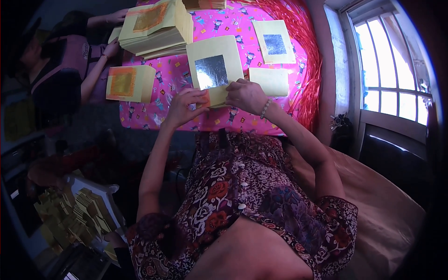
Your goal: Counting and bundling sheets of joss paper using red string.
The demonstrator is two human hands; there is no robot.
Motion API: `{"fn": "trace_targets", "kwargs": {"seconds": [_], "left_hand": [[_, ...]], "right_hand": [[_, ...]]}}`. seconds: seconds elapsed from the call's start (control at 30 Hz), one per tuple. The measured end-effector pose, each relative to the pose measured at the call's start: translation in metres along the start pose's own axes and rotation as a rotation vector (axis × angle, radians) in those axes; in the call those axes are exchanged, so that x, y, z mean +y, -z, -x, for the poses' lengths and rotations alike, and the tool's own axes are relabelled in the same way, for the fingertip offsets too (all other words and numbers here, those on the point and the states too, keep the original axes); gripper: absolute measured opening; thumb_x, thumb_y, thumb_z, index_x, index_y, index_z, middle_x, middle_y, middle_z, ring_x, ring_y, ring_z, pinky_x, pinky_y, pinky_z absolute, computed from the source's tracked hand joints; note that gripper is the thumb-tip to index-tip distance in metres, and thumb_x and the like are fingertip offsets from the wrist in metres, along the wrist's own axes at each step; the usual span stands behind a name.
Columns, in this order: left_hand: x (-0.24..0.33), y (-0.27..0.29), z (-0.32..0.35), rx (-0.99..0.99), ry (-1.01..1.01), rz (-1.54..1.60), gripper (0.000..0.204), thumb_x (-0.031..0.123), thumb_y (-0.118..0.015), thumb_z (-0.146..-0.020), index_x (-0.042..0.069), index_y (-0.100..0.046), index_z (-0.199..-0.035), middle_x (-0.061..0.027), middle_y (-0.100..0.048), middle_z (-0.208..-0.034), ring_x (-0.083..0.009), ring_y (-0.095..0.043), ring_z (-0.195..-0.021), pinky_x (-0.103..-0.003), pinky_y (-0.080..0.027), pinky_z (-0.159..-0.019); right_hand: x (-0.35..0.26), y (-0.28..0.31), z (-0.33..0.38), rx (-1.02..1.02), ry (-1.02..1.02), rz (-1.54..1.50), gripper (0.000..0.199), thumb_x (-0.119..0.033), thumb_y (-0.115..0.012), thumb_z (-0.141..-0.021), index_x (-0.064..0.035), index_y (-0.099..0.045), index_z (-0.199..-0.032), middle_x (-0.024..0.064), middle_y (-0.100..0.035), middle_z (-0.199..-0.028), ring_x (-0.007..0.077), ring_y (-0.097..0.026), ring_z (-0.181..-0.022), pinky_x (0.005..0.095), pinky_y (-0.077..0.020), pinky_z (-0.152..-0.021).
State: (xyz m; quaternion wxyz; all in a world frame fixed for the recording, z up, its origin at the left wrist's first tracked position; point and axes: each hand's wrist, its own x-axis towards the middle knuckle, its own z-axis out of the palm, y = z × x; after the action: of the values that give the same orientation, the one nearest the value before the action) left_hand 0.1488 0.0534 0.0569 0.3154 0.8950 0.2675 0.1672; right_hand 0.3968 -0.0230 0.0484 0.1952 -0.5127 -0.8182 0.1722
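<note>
Both hands on the near edge of a silver-foil paper sheet, over the pink cloth.

The left hand (184, 106) and right hand (246, 95) pinch the yellow sheet with the silver square (214, 70) at its lower edge, fingers closed on it, above the pink patterned tablecloth (172, 74). It looks thin, light and floppy, and the foil likely creases, so an edge grip seems safest. A thick stack of gold-printed sheets (154, 28) lies beyond; another person's hand (112, 48) rests beside it.
</note>
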Motion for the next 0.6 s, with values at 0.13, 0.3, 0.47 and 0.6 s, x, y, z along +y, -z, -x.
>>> {"fn": "trace_targets", "kwargs": {"seconds": [0.13,0.3,0.47,0.6], "left_hand": [[-0.0001,-0.0013,0.0007,-0.001,0.029,-0.006,0.026,0.024,-0.077,-0.066,0.010,-0.071,-0.086,-0.0048,-0.064,-0.105,-0.0223,-0.057,-0.102,-0.035,-0.046,-0.088],[0.0003,-0.0015,0.0015,0.001,0.047,-0.001,0.025,0.024,-0.077,-0.066,0.010,-0.071,-0.086,-0.0049,-0.065,-0.105,-0.0225,-0.057,-0.102,-0.035,-0.046,-0.088],[0.0009,-0.0026,0.0021,0.023,0.062,0.018,0.024,0.018,-0.078,-0.065,0.011,-0.071,-0.087,-0.0052,-0.066,-0.104,-0.0219,-0.058,-0.104,-0.035,-0.045,-0.089],[-0.0012,-0.0028,0.0026,0.021,0.060,0.028,0.023,0.017,-0.078,-0.066,0.011,-0.071,-0.088,-0.0050,-0.066,-0.104,-0.0218,-0.058,-0.104,-0.035,-0.045,-0.089]], "right_hand": [[-0.0007,0.0013,-0.0008,-0.007,-0.023,0.003,0.012,-0.026,-0.063,-0.076,-0.0146,-0.067,-0.075,-0.0005,-0.062,-0.094,0.0177,-0.058,-0.088,0.0317,-0.0503,-0.072],[-0.0006,-0.0008,0.0000,-0.001,-0.037,-0.001,0.014,-0.027,-0.063,-0.076,-0.0134,-0.068,-0.076,-0.0004,-0.062,-0.094,0.0178,-0.058,-0.088,0.0322,-0.0501,-0.073],[-0.0022,0.0022,-0.0016,-0.014,-0.067,-0.018,0.015,-0.027,-0.063,-0.077,-0.0126,-0.068,-0.076,-0.0001,-0.062,-0.095,0.0180,-0.058,-0.089,0.0323,-0.0500,-0.074],[-0.0010,0.0023,-0.0020,-0.017,-0.063,-0.042,0.016,-0.027,-0.063,-0.077,-0.0120,-0.068,-0.077,0.0000,-0.062,-0.095,0.0181,-0.058,-0.088,0.0325,-0.0500,-0.073]]}}
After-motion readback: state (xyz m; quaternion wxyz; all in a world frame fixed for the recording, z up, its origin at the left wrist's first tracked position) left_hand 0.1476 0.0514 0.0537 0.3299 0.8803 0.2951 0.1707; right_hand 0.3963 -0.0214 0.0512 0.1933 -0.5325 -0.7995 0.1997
